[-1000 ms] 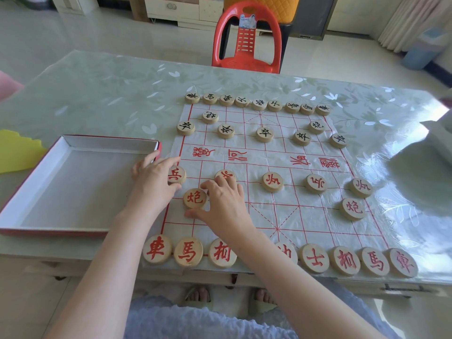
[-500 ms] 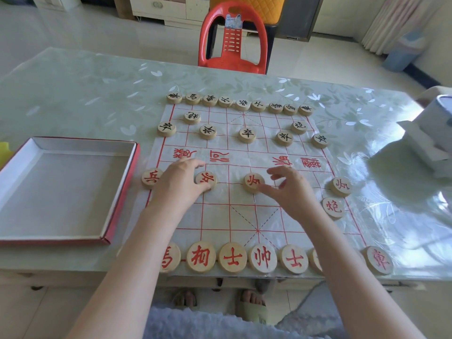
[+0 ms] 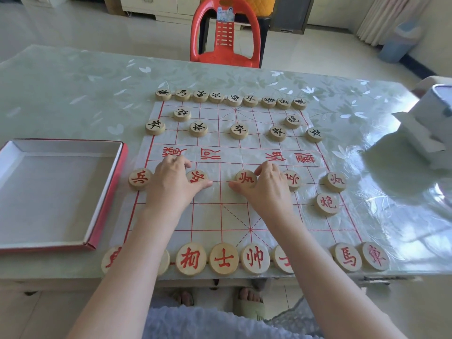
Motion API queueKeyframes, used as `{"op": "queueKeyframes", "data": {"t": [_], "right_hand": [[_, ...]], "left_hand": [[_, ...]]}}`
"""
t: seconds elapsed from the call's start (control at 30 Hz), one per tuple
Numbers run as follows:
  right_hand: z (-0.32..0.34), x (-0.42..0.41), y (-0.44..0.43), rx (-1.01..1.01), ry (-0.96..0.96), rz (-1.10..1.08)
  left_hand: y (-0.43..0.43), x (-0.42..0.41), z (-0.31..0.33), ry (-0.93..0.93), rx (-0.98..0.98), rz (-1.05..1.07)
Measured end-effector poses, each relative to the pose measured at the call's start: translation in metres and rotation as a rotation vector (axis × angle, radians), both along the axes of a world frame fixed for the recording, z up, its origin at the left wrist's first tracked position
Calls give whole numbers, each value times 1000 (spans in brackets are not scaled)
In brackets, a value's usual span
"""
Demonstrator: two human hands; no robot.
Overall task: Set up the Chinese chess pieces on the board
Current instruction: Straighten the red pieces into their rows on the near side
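A paper board (image 3: pixel 234 216) with a red grid lies on the table. Black-lettered wooden pieces (image 3: pixel 238 130) fill its far rows. The red back row (image 3: pixel 223 259) lines the near edge, partly hidden by my forearms. Red soldiers stand at the far left (image 3: pixel 139 179) and at the right (image 3: pixel 335 181), with a red cannon (image 3: pixel 327 204) near the right edge. My left hand (image 3: pixel 171 184) pinches the second red soldier (image 3: pixel 197 176). My right hand (image 3: pixel 265 189) pinches the centre red soldier (image 3: pixel 245 178), partly covering another soldier (image 3: pixel 293 179).
An empty red-edged box tray (image 3: pixel 107 192) sits just left of the board. A white box (image 3: pixel 430 123) stands at the table's right edge. A red plastic chair (image 3: pixel 225 50) stands behind the far side. The red back row overhangs the near table edge.
Both hands have shifted right along the red soldier row: the left from the leftmost soldier to the second, the right from the second to the centre one, where its fingers have closed.
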State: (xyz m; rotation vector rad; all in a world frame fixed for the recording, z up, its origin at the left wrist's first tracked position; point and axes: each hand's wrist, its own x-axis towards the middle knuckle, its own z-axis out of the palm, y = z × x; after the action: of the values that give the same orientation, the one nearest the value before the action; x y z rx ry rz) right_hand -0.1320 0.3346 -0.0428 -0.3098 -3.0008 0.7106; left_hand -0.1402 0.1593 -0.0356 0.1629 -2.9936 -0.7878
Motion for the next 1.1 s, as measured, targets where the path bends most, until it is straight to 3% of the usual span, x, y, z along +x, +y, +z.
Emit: {"op": "queueKeyframes", "data": {"t": [0.2, 0.43, 0.57, 0.8, 1.1], "right_hand": [[0, -2, -1, -19, -3, 13], [13, -4, 7, -126, -117, 152], [16, -3, 11, -174, -134, 158], [9, -2, 7, -193, -108, 128], [9, -4, 7, -161, -96, 196]], "left_hand": [[7, -1, -2, 6, 14, 28], [-1, -4, 6, -41, 212, -85], [-3, -6, 9, 34, 246, -98], [-1, -3, -1, 11, 84, -31], [-3, -4, -2, -5, 156, -56]]}}
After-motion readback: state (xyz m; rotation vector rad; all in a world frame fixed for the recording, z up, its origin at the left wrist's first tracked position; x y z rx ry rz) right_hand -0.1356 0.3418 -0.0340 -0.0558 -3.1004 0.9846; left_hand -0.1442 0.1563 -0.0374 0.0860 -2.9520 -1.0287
